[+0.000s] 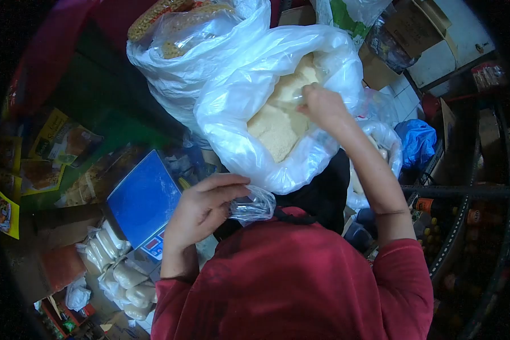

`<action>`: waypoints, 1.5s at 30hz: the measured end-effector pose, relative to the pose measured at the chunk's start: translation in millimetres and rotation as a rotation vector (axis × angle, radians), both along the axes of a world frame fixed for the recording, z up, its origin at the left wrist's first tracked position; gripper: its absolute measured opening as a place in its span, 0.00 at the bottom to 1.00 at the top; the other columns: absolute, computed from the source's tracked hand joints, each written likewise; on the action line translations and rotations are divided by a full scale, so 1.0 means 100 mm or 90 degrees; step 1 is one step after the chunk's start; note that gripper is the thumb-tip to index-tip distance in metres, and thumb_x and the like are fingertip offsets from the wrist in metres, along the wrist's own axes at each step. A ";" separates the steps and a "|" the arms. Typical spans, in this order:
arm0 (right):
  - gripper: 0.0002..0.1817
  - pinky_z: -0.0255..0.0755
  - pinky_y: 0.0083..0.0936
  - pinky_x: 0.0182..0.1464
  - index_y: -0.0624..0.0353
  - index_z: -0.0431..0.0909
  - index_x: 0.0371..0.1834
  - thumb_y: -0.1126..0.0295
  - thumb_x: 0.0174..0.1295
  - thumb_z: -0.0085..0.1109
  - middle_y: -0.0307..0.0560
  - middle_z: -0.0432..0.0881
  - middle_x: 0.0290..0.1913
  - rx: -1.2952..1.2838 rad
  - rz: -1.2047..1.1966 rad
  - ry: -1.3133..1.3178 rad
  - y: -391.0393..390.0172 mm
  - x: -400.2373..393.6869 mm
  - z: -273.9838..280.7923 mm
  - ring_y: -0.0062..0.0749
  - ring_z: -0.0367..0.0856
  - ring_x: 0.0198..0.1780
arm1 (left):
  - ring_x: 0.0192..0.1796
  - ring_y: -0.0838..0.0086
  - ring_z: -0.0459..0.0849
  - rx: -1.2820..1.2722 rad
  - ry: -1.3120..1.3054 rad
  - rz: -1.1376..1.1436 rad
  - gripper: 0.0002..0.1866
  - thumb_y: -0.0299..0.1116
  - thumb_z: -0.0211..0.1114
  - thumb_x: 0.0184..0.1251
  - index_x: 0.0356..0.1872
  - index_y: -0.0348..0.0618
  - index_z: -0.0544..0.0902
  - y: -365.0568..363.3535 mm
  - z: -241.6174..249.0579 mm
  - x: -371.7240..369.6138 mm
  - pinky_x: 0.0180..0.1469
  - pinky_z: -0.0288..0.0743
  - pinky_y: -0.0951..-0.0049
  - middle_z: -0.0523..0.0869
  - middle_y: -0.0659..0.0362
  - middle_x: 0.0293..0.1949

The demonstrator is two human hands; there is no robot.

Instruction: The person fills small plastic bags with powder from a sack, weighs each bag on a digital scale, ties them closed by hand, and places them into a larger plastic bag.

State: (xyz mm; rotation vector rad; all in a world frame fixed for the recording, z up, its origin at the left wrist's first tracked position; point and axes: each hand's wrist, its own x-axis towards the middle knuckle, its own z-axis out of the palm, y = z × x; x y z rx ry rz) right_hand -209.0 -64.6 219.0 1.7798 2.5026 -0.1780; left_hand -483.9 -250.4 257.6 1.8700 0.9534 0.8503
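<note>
A large white plastic sack stands open before me, holding pale yellow, fine-grained powder. Over the powder, my right hand is closed, its fingers curled round a small see-through scoop whose outline blurs into the powder. In front of my body, my left hand is closed on a clear plastic bag, which bunches out past its fingertips. Beside the left hand lies a scale with a blue platform and a lit red display.
Several filled clear bags lie on the tiled floor below the scale. Behind the sack sit bags of yellow pellets. Yellow packets hang at the left. A metal rack with bottles stands at the right, near a blue plastic bag.
</note>
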 end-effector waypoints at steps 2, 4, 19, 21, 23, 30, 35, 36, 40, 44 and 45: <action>0.20 0.75 0.43 0.45 0.63 0.74 0.44 0.58 0.57 0.63 0.55 0.78 0.46 -0.040 -0.006 0.044 0.04 -0.22 -0.30 0.51 0.80 0.47 | 0.55 0.59 0.80 0.019 0.013 -0.006 0.22 0.19 0.52 0.48 0.47 0.36 0.83 0.03 0.04 0.05 0.55 0.74 0.66 0.80 0.52 0.54; 0.20 0.75 0.43 0.45 0.63 0.74 0.43 0.58 0.57 0.63 0.56 0.79 0.45 0.003 -0.005 0.082 0.08 -0.33 -0.42 0.51 0.80 0.47 | 0.53 0.59 0.81 0.042 0.029 -0.008 0.22 0.18 0.52 0.48 0.47 0.37 0.83 0.05 0.13 0.14 0.54 0.74 0.66 0.80 0.52 0.54; 0.25 0.73 0.27 0.41 0.64 0.77 0.47 0.56 0.53 0.68 0.47 0.81 0.37 -0.018 0.049 0.405 -0.51 0.75 0.70 0.30 0.78 0.35 | 0.22 0.76 0.76 -0.225 0.183 0.063 0.18 0.32 0.59 0.55 0.46 0.34 0.83 0.99 0.34 0.60 0.28 0.73 0.73 0.82 0.57 0.26; 0.25 0.72 0.25 0.39 0.64 0.78 0.46 0.55 0.53 0.68 0.45 0.81 0.36 -0.014 0.071 0.437 -0.61 0.77 0.90 0.28 0.76 0.34 | 0.22 0.76 0.76 -0.221 0.186 0.070 0.21 0.31 0.60 0.54 0.49 0.33 0.82 1.05 0.33 0.63 0.27 0.73 0.73 0.82 0.56 0.26; 0.25 0.73 0.32 0.36 0.67 0.79 0.39 0.53 0.53 0.67 0.53 0.82 0.31 0.046 0.106 0.412 -0.72 0.71 1.02 0.37 0.81 0.32 | 0.22 0.76 0.77 -0.187 0.159 0.070 0.24 0.30 0.61 0.53 0.53 0.31 0.80 1.07 0.35 0.69 0.27 0.74 0.73 0.83 0.54 0.28; 0.24 0.72 0.38 0.36 0.63 0.79 0.37 0.49 0.55 0.63 0.55 0.82 0.31 0.055 0.124 0.273 -0.76 0.54 0.95 0.48 0.81 0.33 | 0.27 0.78 0.77 -0.198 0.059 0.058 0.30 0.23 0.55 0.50 0.61 0.31 0.73 0.99 0.40 0.81 0.31 0.75 0.78 0.83 0.53 0.39; 0.20 0.73 0.40 0.39 0.61 0.80 0.35 0.52 0.56 0.61 0.54 0.83 0.33 0.079 0.153 0.159 -0.78 0.29 1.12 0.49 0.82 0.37 | 0.25 0.79 0.78 -0.194 0.028 0.065 0.30 0.22 0.54 0.52 0.61 0.30 0.73 0.92 0.37 0.83 0.30 0.75 0.78 0.83 0.52 0.40; 0.20 0.73 0.40 0.39 0.61 0.80 0.35 0.52 0.56 0.61 0.54 0.83 0.33 0.079 0.155 0.158 -0.81 0.22 1.19 0.49 0.82 0.37 | 0.23 0.79 0.78 -0.194 0.011 0.064 0.28 0.22 0.54 0.53 0.61 0.30 0.73 0.91 0.37 0.83 0.28 0.75 0.79 0.84 0.52 0.37; 0.17 0.69 0.42 0.51 0.54 0.81 0.44 0.57 0.55 0.66 0.50 0.83 0.38 0.247 0.274 -0.101 -0.87 -0.10 1.47 0.42 0.83 0.44 | 0.23 0.80 0.78 -0.201 0.033 0.074 0.28 0.22 0.54 0.53 0.60 0.30 0.74 0.81 0.52 0.79 0.28 0.75 0.79 0.83 0.53 0.36; 0.09 0.60 0.48 0.63 0.56 0.83 0.31 0.66 0.58 0.56 0.44 0.83 0.35 0.312 0.429 -0.263 -1.06 -0.48 2.05 0.34 0.82 0.41 | 0.23 0.79 0.77 -0.222 -0.047 0.121 0.26 0.22 0.55 0.53 0.58 0.30 0.74 0.73 0.69 0.64 0.29 0.74 0.79 0.82 0.57 0.32; 0.09 0.60 0.48 0.63 0.56 0.83 0.31 0.66 0.58 0.56 0.44 0.83 0.35 0.313 0.432 -0.261 -1.07 -0.53 2.09 0.34 0.82 0.41 | 0.23 0.79 0.77 -0.246 -0.088 0.131 0.25 0.23 0.56 0.51 0.55 0.31 0.76 0.72 0.70 0.61 0.30 0.73 0.80 0.82 0.58 0.32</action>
